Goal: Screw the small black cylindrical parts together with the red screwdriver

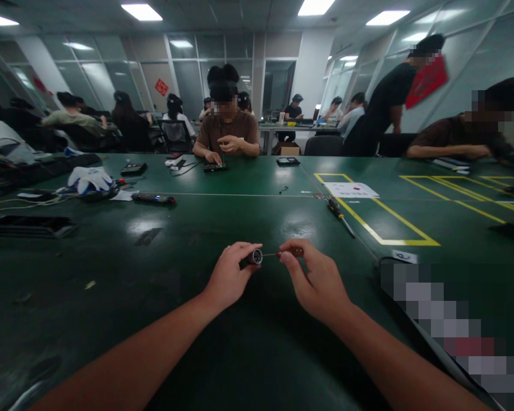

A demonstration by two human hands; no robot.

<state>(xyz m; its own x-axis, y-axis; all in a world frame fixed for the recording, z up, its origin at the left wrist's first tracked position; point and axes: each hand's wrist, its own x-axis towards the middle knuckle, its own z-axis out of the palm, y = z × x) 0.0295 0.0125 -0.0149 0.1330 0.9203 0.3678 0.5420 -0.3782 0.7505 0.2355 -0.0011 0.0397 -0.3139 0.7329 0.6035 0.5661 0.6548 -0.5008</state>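
Observation:
My left hand (pixel 231 274) is closed around a short dark cylinder (pixel 256 257), its round end with a pale rim facing right and toward me. Most of its body is hidden by my fingers. Between thumb and fingers, my right hand (pixel 319 277) pinches a small red-handled screwdriver (pixel 279 255). Its thin shaft points left and reaches the cylinder's round end; whether the tip touches or enters it, I cannot tell. Both hands are above the green table (pixel 175 331).
A larger yellow-and-black screwdriver (pixel 341 217) lies ahead to the right, near a white paper sheet (pixel 351 190) and yellow tape. At left are a pen-like tool (pixel 153 198), white gloves (pixel 89 180) and a dark flat device (pixel 28 226). A co-worker (pixel 227 128) sits opposite.

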